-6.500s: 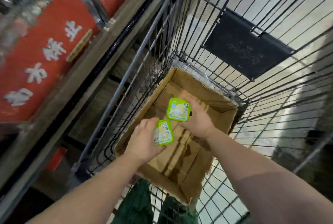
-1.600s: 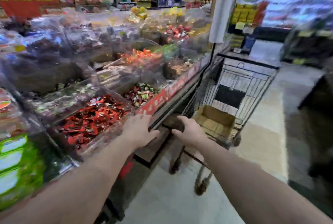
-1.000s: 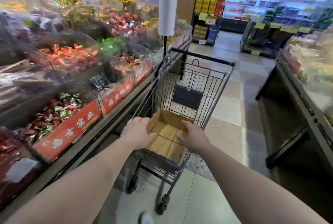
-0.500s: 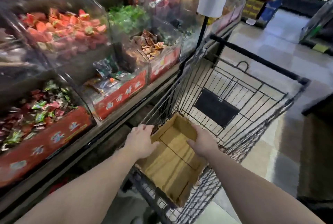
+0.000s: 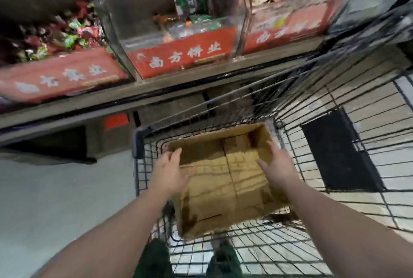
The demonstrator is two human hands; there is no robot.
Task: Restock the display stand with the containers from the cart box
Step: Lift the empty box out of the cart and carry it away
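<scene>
An open brown cardboard box sits in the wire shopping cart; I see only its bare cardboard floor, no containers inside. My left hand lies at the box's left rim with fingers stretched forward. My right hand is at the right wall, fingers straight along the cardboard. Neither hand holds a container. The display stand runs behind the cart with clear bins of wrapped snacks.
Red signs with white characters front the bins. A dark panel hangs on the cart's right side. Pale floor lies left of the cart. My green trouser legs show at the bottom edge.
I have come close and look straight down into the box. Both hands stay at its two sides, slipped a little further inside. The two green containers held earlier are out of sight.
</scene>
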